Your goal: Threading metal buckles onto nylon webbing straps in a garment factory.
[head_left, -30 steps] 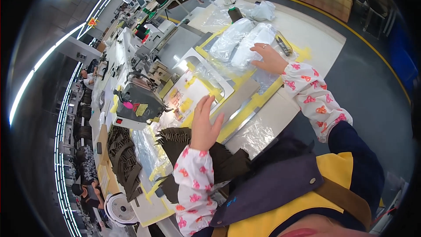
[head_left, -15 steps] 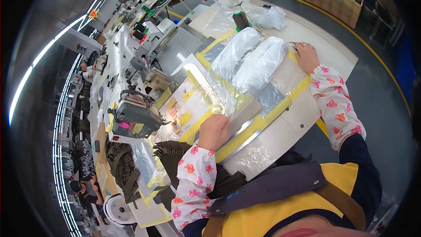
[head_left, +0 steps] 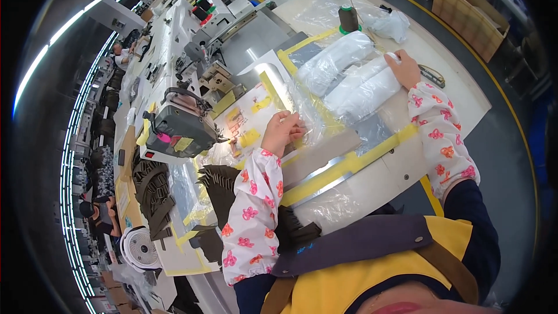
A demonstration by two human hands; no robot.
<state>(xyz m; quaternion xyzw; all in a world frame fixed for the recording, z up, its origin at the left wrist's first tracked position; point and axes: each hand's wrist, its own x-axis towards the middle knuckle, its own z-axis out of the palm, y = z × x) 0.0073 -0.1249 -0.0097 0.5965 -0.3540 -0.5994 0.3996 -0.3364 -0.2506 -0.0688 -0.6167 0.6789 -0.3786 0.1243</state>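
Note:
My left hand (head_left: pixel 283 131) is above the plastic-covered work surface, its fingers curled together by the yellow-taped edge. What lies between those fingertips is too small to make out. A flat grey strip (head_left: pixel 325 152) lies just below that hand. Farther right, my right hand (head_left: pixel 404 68) has its thumb and fingers closed at the far end of a white plastic-wrapped bundle (head_left: pixel 365 94). A second white bundle (head_left: pixel 337 63) lies alongside to the left. Clear film and yellow tape (head_left: pixel 354 166) cover much of the board beneath.
A sewing machine (head_left: pixel 180 125) stands left of my hands. Dark brown fabric pieces (head_left: pixel 218 192) are stacked near my left forearm, with more (head_left: pixel 152 189) farther left. Behind the bundles stands a dark thread cone (head_left: pixel 349 20). A dark oval item (head_left: pixel 431 75) lies beside my right hand.
My left hand has lifted off the grey strip, and its fingers have drawn together. My right hand has shifted onto the bundle's end, and the dark oval item beside it now shows.

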